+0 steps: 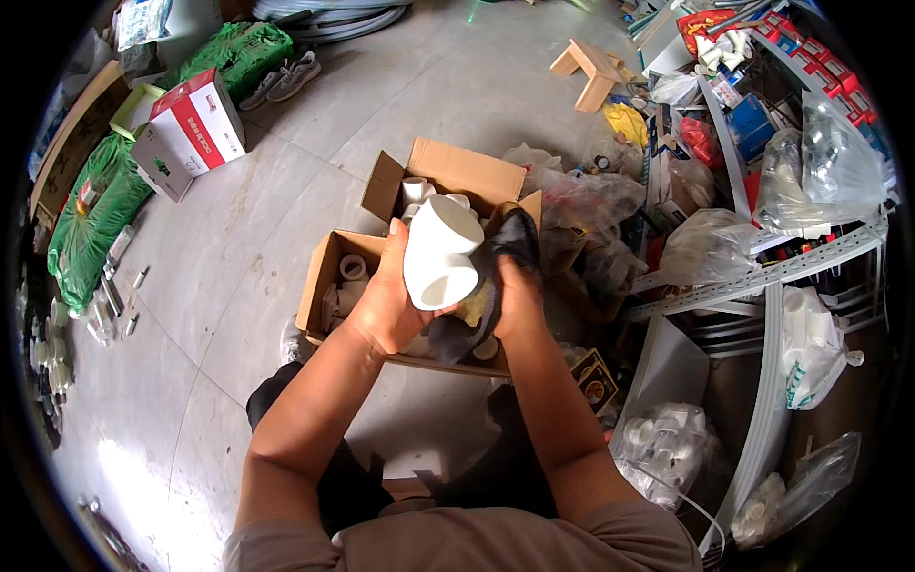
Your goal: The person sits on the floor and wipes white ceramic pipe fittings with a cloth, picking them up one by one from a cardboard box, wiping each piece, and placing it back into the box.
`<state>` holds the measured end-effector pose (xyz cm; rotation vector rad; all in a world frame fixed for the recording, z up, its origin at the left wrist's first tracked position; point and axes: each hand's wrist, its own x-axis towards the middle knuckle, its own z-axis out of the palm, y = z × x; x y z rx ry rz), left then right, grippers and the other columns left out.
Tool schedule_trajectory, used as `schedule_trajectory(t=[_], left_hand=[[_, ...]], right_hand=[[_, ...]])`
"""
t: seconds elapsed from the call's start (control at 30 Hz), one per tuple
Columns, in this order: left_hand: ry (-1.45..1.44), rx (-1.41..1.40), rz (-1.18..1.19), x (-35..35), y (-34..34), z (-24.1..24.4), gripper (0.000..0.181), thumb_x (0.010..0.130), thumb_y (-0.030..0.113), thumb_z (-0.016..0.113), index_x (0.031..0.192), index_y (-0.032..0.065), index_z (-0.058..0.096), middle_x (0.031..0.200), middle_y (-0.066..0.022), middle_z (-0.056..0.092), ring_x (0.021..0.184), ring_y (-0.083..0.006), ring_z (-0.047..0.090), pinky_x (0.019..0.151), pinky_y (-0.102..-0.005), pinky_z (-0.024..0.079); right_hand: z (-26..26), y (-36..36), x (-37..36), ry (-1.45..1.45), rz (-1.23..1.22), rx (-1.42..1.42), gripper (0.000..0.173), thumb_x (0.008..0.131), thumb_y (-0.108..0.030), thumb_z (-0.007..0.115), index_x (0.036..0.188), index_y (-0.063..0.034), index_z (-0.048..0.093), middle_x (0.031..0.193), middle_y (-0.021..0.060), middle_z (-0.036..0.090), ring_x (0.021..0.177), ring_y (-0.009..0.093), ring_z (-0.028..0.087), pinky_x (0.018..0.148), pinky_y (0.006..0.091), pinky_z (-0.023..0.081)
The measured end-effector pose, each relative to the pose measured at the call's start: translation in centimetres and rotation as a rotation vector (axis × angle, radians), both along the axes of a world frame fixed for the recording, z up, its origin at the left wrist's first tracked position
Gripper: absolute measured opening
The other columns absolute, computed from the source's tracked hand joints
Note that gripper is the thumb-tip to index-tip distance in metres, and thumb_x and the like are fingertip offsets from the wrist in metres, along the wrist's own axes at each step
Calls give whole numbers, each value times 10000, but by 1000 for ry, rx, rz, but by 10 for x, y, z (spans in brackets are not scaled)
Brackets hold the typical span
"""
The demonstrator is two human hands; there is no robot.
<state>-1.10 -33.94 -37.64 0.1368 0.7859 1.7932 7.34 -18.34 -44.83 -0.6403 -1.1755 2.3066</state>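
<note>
My left hand [389, 304] grips a large white plastic pipe fitting [436, 247] with two round ends, one above the other. A dark cloth [516, 234] with a yellowish-brown side is bunched in my right hand [518, 297], close to the fitting's right side. Part of the cloth hangs down below the fitting. Beneath my hands stands an open cardboard box [309, 289] with small white fittings inside, among them a ring-shaped one [353, 267]. Behind it, a second open cardboard box [465, 164] holds more white fittings [417, 189].
On the right, a metal shelf [758, 268] carries plastic bags and boxes, with clear plastic bags [593, 196] heaped beside it. A small wooden stool [592, 71] stands ahead. At left are a red-and-white carton [204, 125], green sacks [100, 214] and a pair of shoes [282, 80].
</note>
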Motion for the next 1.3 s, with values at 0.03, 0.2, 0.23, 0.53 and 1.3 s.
schedule_trajectory(t=[0.03,0.2,0.23,0.53,1.3], left_hand=[[-62,23,2,-2,-1,-4,675,828,673,249,1215,159,452,1112,-11,543,1035,-152,514,842,-328,447],[-179,72,76,-6,-2,-13,691,803,665,233,1186,137,462,1078,-10,560,999,-154,545,799,-296,510],[-153,48,104,-5,-2,-13,699,805,666,232,1190,127,456,1080,-22,562,988,-160,552,798,-300,509],[104,-27,321,11,14,-39,588,858,484,477,1230,40,376,1094,-61,512,966,-186,508,835,-322,420],[-4,-360,438,-53,18,-91,525,855,527,433,1141,91,490,1000,-33,543,842,-149,535,671,-283,466]], right_hand=[[5,-2,-4,24,7,-90,446,848,-336,532,1191,-62,455,1107,78,542,970,212,534,872,352,425],[67,-19,-11,189,66,-414,529,876,-509,345,1167,-86,470,1129,95,527,999,269,515,888,395,404],[71,-22,-11,219,59,-411,537,876,-518,330,1163,-88,473,1128,96,527,1003,269,511,885,395,404],[15,-46,2,90,139,428,520,874,-135,504,1311,-66,230,1242,83,376,1133,156,351,948,289,313],[34,30,27,370,-277,441,417,819,-210,590,1190,-77,454,1167,116,512,1069,244,501,863,363,424]])
